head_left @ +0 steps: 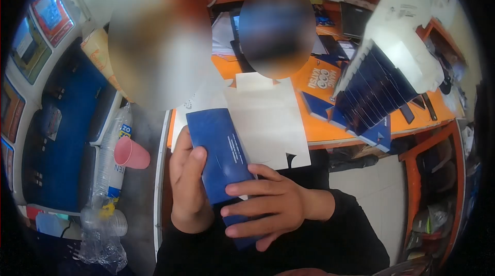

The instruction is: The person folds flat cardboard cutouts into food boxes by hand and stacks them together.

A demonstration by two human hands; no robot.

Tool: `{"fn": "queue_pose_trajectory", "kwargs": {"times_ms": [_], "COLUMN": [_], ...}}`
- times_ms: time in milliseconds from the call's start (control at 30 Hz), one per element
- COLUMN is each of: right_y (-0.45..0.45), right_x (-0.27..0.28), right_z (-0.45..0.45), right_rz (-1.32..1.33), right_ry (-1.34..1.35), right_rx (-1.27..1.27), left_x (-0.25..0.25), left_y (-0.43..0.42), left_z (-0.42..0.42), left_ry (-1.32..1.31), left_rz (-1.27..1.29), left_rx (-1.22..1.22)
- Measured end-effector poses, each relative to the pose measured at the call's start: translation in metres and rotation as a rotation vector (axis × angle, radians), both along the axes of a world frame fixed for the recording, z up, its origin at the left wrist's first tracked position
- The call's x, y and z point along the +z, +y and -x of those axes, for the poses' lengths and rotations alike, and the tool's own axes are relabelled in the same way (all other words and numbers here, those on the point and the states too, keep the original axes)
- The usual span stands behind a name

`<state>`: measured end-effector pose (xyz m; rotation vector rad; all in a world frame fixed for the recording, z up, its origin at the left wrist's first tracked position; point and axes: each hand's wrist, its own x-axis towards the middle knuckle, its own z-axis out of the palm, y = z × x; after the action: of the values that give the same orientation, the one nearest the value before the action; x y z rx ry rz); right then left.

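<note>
A blue folded cardboard box (219,149) with small white print is held in front of me, tilted slightly. My left hand (188,185) grips its left edge, thumb on the front face. My right hand (273,201) lies across its lower part, fingers stretched over the surface and thumb below; a flap seems to show beneath them. Behind the box, a flat cardboard blank (276,121), pale side up with cut tabs, rests on the orange table (330,134) and overhangs its near edge.
Right of the blank, a stack of dark blue box blanks (379,87) leans by a white sack (399,18). A loose blue piece (379,134) juts over the table edge. At left are a pink cup (132,153) and plastic-wrapped cups (112,147). Two blurred patches hide the background.
</note>
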<state>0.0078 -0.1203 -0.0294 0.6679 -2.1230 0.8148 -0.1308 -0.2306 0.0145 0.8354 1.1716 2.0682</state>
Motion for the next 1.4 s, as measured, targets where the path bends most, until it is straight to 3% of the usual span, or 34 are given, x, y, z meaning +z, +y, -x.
{"fn": "queue_pose_trajectory", "kwargs": {"times_ms": [167, 533, 633, 700, 767, 900, 1000, 1033, 1133, 1300, 1400], "right_y": [-0.001, -0.006, -0.008, -0.007, -0.003, 0.021, 0.05, 0.056, 0.064, 0.069, 0.068], "right_x": [0.001, 0.008, 0.01, 0.009, 0.001, -0.002, -0.003, -0.011, -0.017, -0.02, -0.019], "right_z": [-0.009, 0.002, 0.001, 0.0, 0.002, 0.01, 0.018, 0.029, 0.037, 0.044, 0.037], "right_rz": [0.195, 0.149, 0.14, 0.159, 0.207, 0.678, 0.554, 0.57, 0.492, 0.609, 0.29], "right_ry": [0.163, 0.227, 0.238, 0.247, 0.256, 0.126, -0.056, 0.07, 0.042, 0.008, 0.019], "right_rx": [-0.072, -0.604, -0.71, -0.666, -0.519, -0.345, -0.494, -0.454, -0.448, -0.525, -0.474], "left_x": [-0.015, -0.024, -0.033, -0.037, -0.04, -0.046, -0.083, -0.094, -0.1, -0.096, -0.102], "left_y": [0.004, 0.008, 0.007, 0.009, 0.014, 0.01, -0.004, -0.001, -0.004, -0.002, -0.001], "left_z": [-0.001, -0.04, -0.043, -0.045, -0.049, -0.026, 0.0, 0.0, 0.001, 0.004, 0.015], "left_ry": [0.041, 0.417, 0.314, 0.348, 0.482, 0.56, 0.874, 0.802, 0.8, 0.689, 0.666], "left_rz": [-0.258, -0.225, -0.312, -0.296, -0.255, -0.135, 0.115, 0.131, 0.308, 0.428, 0.497], "left_rx": [0.059, 0.329, 0.136, 0.143, 0.254, 0.249, 0.317, 0.339, 0.303, 0.301, 0.164]}}
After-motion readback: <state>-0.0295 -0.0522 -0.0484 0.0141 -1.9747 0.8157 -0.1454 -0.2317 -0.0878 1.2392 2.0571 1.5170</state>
